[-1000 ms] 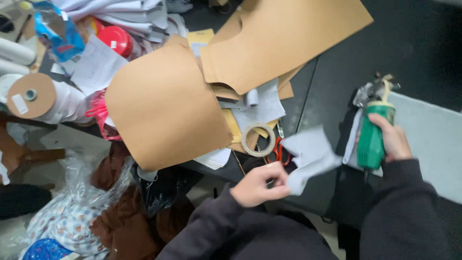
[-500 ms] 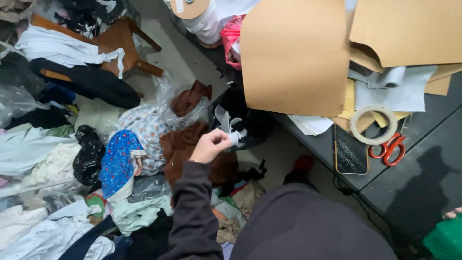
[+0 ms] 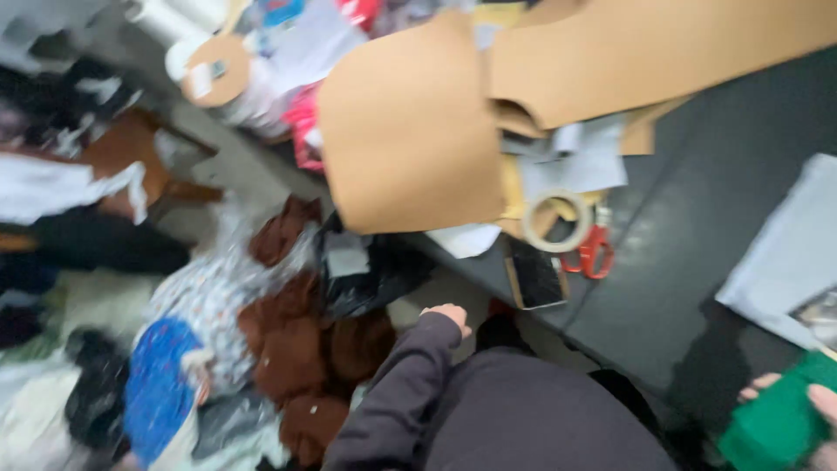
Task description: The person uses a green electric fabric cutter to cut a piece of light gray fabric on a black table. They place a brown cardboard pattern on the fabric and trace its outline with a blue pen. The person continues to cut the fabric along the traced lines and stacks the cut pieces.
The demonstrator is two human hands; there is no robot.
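The view is blurred with motion, looking down past the person's dark lap. The left hand hangs low off the edge of the dark worktop, above the heap on the floor; only the knuckles peek out of the dark sleeve, and whether the fingers are curled or spread cannot be told. Nothing shows in its grasp. Just beyond it lies a black bag with a pale scrap on top, and around that a pile of brown cloth, patterned fabric and a blue piece.

Over at the lower right corner, the right hand is clamped around a green tool, fingertips showing on either side of it; the frame edge cuts both off. The green tool sits at the near edge of the worktop, just below a pale grey sheet.

The two hands are well apart, one off the worktop's left end, one at its right.

On the worktop, big sheets of brown card overlap, one jutting past the edge. Just beside them lies a roll of tape, with red-handled scissors touching or nearly touching it, and a dark phone near the rim. A large roll with a brown card end sits at the far left.
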